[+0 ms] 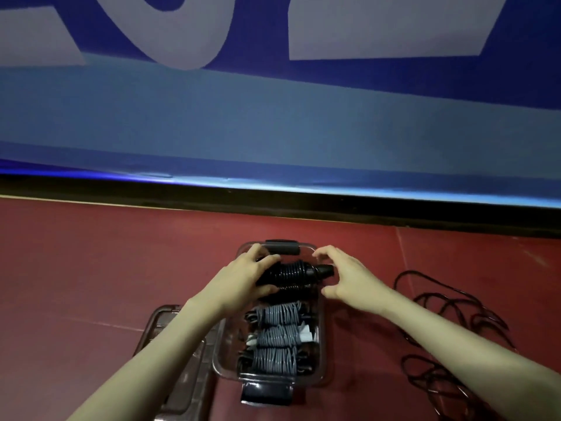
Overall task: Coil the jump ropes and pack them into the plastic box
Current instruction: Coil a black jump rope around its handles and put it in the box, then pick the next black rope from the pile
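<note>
A clear plastic box [321, 335] with dark latches stands on the red floor. Three coiled grey jump ropes [277, 337] lie in its near half. A coiled black jump rope [293, 272] sits over the box's far end. My left hand [253, 279] grips the left end of this black coil. My right hand [344, 282] hovers at the coil's right end beside a black handle, fingers curled and apart, holding nothing.
The box's clear lid [179, 360] lies on the floor to the left, partly under my left forearm. A loose dark rope [443, 326] sprawls tangled on the floor to the right. A blue banner wall [273, 123] rises just behind the box.
</note>
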The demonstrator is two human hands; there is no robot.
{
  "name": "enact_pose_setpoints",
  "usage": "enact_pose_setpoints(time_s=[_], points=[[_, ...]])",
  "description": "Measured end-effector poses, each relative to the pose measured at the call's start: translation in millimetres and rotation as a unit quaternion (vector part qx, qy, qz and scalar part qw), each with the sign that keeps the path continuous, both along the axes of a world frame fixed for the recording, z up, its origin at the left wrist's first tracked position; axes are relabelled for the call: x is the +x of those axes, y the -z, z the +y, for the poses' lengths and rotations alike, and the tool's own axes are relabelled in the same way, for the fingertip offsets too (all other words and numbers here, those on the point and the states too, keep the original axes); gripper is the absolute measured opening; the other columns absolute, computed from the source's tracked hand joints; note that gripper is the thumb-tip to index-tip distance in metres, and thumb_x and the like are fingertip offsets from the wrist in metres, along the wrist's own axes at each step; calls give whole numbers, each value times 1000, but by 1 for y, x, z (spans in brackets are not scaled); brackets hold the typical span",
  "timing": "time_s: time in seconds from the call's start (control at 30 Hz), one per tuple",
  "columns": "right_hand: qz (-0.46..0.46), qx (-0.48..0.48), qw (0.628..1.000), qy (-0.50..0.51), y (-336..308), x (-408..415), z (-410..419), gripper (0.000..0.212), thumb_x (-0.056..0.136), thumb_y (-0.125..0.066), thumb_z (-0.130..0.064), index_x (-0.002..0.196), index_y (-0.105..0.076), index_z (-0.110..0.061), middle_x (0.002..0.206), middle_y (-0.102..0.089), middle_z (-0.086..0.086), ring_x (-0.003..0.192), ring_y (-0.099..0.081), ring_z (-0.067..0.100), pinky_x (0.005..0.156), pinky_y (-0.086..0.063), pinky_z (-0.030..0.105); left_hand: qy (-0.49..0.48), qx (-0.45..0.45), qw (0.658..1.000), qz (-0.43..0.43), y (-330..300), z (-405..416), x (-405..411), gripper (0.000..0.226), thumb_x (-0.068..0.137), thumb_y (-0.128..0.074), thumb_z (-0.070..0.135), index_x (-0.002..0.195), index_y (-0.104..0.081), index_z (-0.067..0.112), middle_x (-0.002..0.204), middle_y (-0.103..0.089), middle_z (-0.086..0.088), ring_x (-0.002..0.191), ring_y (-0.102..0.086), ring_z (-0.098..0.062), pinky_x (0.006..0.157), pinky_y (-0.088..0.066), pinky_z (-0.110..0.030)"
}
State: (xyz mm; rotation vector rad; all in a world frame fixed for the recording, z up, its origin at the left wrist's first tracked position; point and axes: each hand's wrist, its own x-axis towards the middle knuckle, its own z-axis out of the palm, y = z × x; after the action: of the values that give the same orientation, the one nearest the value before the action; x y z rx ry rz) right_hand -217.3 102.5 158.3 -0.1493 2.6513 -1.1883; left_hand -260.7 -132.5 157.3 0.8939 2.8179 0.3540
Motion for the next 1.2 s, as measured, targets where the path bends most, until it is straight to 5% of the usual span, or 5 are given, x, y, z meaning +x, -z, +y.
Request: enact_pose_setpoints(time_s=[0.2,0.53,0.87,1.0,1.2], points=[[-32,-16,994,106,50,3,-10,69,86,-68,-8,144,-31,-18,136,-39,-2,116,-40,8,95,-38,24,-57,-16,997,-57,50,-8,-8,63,94,-59,40,149,-32,23,125,-39,-2,112,-52,-28,87,-46,-37],[-96,-22,988,117,78,-8,-13,75,93,-63,-13,155,-20,-16,138,-49,7,76,-54,2,62,-37,3,-11,-221,974,-43,102,15,-36,55,98,-51,18,147,-26,11,144,-34,-12,129,-36,-36,105,-39,-42],[-95,-53,986,128,79,-5,-12,75,91,-67,-16,153,-26,-22,130,-53,0,83,-57,6,77,-42,17,-79,-265,961,-22,132,21,4,78,95,-39,2,154,10,16,157,24,-18,146,12,-40,118,-17,-41],[-82,-62,987,123,73,0,7,66,89,-70,-17,147,-39,-22,120,-56,-2,93,-62,14,76,-46,17,-121,-144,981,-46,112,28,10,75,95,-42,6,154,4,15,161,15,-13,148,12,-34,119,-7,-45],[18,-27,988,151,28,20,75,26,86,-62,-1,105,-65,-17,95,-67,3,76,-59,11,62,-42,6,-143,254,955,-52,56,78,38,24,98,-47,13,117,-61,16,110,-69,3,96,-64,-16,84,-52,-37]])
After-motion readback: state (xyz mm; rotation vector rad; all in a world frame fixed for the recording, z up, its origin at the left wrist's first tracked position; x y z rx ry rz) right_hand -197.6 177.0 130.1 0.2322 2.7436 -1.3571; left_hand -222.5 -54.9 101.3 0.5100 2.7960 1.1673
